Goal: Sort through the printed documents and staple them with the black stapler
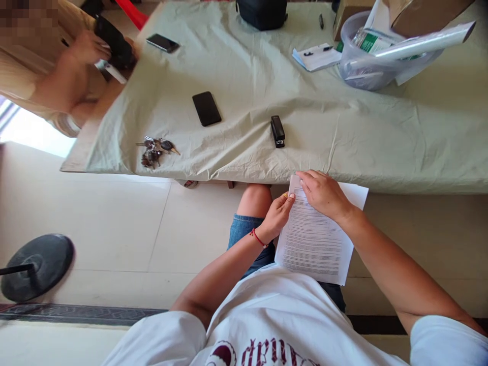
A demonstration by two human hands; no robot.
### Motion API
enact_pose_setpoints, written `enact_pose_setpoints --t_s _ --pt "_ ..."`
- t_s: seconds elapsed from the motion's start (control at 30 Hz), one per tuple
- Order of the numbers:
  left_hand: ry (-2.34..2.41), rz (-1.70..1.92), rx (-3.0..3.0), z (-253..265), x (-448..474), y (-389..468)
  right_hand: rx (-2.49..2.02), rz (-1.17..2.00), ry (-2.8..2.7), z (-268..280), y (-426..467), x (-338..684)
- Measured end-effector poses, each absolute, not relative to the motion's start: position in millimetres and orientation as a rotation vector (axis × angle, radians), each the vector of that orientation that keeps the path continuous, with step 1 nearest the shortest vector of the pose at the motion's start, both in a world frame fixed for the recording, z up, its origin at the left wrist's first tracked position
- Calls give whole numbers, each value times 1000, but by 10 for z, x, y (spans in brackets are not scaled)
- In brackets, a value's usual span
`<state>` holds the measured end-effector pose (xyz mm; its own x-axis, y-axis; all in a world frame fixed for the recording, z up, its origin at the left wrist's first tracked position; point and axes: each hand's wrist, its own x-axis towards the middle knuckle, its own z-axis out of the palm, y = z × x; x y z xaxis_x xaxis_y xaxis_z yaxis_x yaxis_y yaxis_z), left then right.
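Seen from above, a seated person in a white printed T-shirt holds paperwork at the near edge of a bench (381, 127) draped in wrinkled, pale green cloth. At ten o'clock, another person's hand (89, 47) grips a black device. A round black fan base (36, 265) sits on the glossy tiled floor at eight o'clock. On the cloth lie a bunch of metal keys (155, 150), a flat black smartphone (206, 108) and, at twelve o'clock, a small black stapler (277, 131). The left hand (279, 215), a red thread at its wrist, pinches the top-left corner of the stack of white printed paper sheets (314, 244), which rests over the lap, its top touching the bench edge. The right hand (323, 192) lies curled over the same corner, fingertips pressing the top margin. At two o'clock stands a translucent plastic tub (356, 71) stuffed with cartons and a white roll.

The thin sheets look limp and slippery; with only one corner held, they could fan apart, crease or slide to the floor.
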<state>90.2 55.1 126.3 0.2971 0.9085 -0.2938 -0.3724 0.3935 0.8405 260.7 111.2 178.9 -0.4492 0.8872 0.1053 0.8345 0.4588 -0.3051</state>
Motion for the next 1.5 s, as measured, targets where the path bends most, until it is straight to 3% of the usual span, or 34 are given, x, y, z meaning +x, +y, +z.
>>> enact_pose_setpoints --t_s 0.6,1.07,1.33,1.5 --pt "948 979 865 1316 910 579 -1383 277 -2458 1818 1089 2555" --pt "1141 1073 1319 1305 872 609 -1313 521 -2412 1863 1109 2565" --pt "1131 1101 1410 1345 902 693 -1356 306 -2390 1849 1133 2584" --pt "1072 1110 1264 1409 904 709 -1355 332 -2453 1845 1146 2597"
